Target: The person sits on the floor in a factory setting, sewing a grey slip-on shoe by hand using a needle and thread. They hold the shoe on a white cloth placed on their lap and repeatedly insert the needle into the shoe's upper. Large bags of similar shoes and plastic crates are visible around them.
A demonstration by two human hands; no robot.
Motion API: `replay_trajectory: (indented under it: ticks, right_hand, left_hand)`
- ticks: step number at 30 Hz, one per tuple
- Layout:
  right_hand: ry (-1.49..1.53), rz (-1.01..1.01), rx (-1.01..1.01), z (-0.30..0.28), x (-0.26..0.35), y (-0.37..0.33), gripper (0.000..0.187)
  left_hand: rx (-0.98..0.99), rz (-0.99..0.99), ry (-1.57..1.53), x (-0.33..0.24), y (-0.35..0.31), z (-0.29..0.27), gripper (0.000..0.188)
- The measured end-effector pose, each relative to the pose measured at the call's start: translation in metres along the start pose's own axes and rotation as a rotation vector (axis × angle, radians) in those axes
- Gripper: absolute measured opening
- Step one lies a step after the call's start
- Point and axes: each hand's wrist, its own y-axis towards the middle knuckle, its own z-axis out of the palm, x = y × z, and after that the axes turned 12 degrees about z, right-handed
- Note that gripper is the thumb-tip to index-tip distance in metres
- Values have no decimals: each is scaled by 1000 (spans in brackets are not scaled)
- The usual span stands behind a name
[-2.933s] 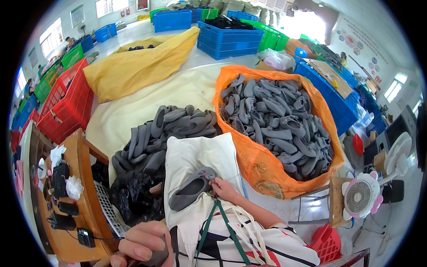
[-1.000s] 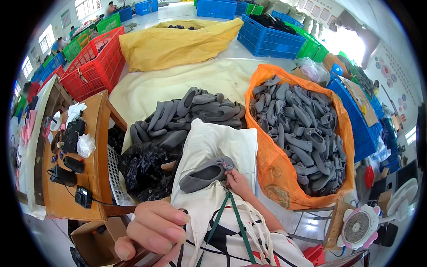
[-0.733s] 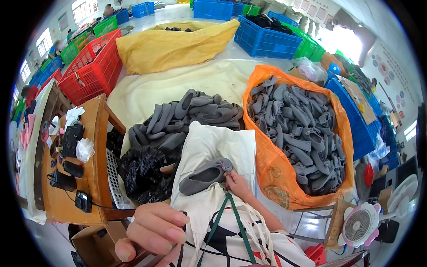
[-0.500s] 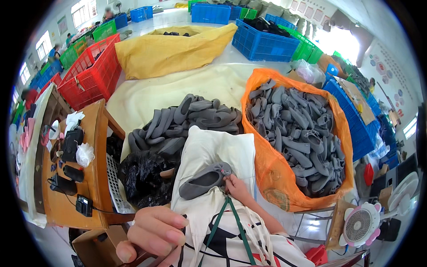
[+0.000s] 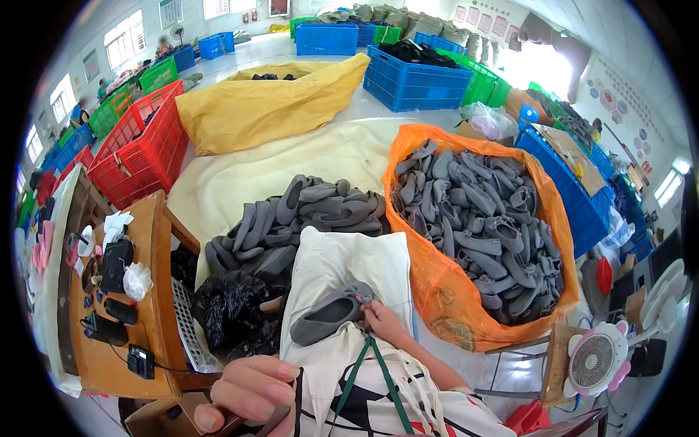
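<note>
White cushion (image 5: 342,255): grey shoe (image 5: 324,323) laid on top, one end pinched by the right hand (image 5: 383,322). Left hand (image 5: 255,390) held at lower left, fingers curled, grip not discernible. Shoe pile (image 5: 320,207) set beyond; orange sack (image 5: 453,317) at right.

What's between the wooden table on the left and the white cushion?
In the head view, a white perforated basket next to the wooden table, then a black plastic bag on the white cushion's left.
</note>
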Motion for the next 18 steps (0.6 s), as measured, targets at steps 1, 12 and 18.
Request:
replay_trajectory:
  ticks: [1,12,18]
  right_hand:
    - [0,1,3,0,0,0,16]
    - [-6,46,20,1,-1,-1,17]
    - [11,43,8,0,-2,3,17]
  left_hand:
    - [-2,15,17,2,1,1,48]
    - [-227,523,82,63,-10,-5,73]
    - [-192,458,90,55,-10,-9,67]
